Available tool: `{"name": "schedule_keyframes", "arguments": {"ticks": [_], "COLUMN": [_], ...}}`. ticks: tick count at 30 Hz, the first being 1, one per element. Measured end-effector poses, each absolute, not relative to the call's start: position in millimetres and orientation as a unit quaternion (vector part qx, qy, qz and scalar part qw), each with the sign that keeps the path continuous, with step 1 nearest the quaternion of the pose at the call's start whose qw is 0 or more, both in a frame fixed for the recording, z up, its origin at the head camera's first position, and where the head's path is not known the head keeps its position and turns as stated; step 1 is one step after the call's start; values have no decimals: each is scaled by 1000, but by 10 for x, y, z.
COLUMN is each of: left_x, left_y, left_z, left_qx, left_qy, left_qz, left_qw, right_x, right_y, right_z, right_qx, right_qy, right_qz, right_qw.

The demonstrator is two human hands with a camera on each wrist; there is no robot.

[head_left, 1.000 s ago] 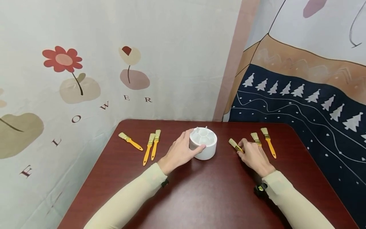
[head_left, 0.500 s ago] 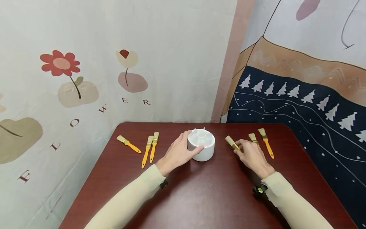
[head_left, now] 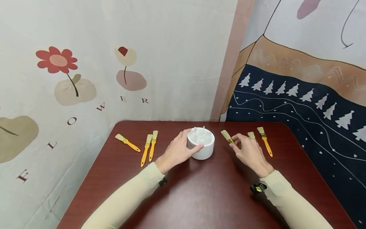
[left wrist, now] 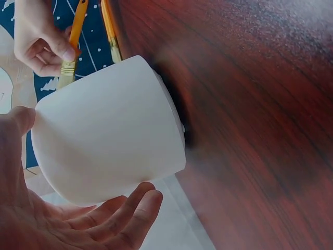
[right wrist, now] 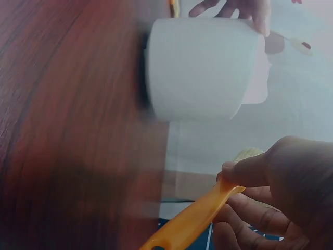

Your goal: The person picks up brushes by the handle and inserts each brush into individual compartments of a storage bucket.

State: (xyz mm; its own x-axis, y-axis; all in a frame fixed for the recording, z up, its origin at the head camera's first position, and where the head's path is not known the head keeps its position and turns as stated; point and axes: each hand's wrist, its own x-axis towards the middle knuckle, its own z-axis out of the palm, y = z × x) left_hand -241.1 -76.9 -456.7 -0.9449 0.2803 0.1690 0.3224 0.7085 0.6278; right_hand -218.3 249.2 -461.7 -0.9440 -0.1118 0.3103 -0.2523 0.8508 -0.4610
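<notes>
A white round container (head_left: 204,153) with divided compartments in its top stands upright near the table's far edge. My left hand (head_left: 178,152) holds it from the left, with thumb and fingers curved round its side. To its right, my right hand (head_left: 251,153) pinches a paintbrush (head_left: 227,135) by its yellow handle near the metal band. The brush's pale bristles point up and toward the container, apart from it. In the right wrist view the orange-yellow handle (right wrist: 195,219) slants below the fingers, above the table. Whether anything lies inside the container's compartments cannot be made out fully.
Two brushes lie to the right: one brush (head_left: 251,135) partly hidden by the right hand, another brush (head_left: 265,141) beside it. Three more lie left: a slanted brush (head_left: 128,142), a brush (head_left: 146,150) and its neighbour (head_left: 153,145). The dark red table (head_left: 197,197) meets a patterned cloth wall behind.
My right hand has moved left toward the container, carrying the paintbrush with it and raising it off the table. My left hand stays on the container. The head view has shifted slightly.
</notes>
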Motion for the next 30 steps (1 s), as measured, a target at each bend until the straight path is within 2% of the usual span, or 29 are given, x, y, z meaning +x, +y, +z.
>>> {"name": "schedule_keyframes", "arguments": {"ticks": [21,30], "left_x": [-2454,-2479], "left_y": [-764,-765], "left_z": [-4557,-4558], "left_qx": [-162,-167], "left_qy": [-924,-923], "left_qz": [-347,-345], "left_qw": [15,26], "right_x": [-2175,-2185], "right_y": [2268,2172], "right_z": [-4324,-4189], "right_qx": [140,164], "right_qy": [-932,-919], "right_qz": [277,291], "right_qw": [189,212]}}
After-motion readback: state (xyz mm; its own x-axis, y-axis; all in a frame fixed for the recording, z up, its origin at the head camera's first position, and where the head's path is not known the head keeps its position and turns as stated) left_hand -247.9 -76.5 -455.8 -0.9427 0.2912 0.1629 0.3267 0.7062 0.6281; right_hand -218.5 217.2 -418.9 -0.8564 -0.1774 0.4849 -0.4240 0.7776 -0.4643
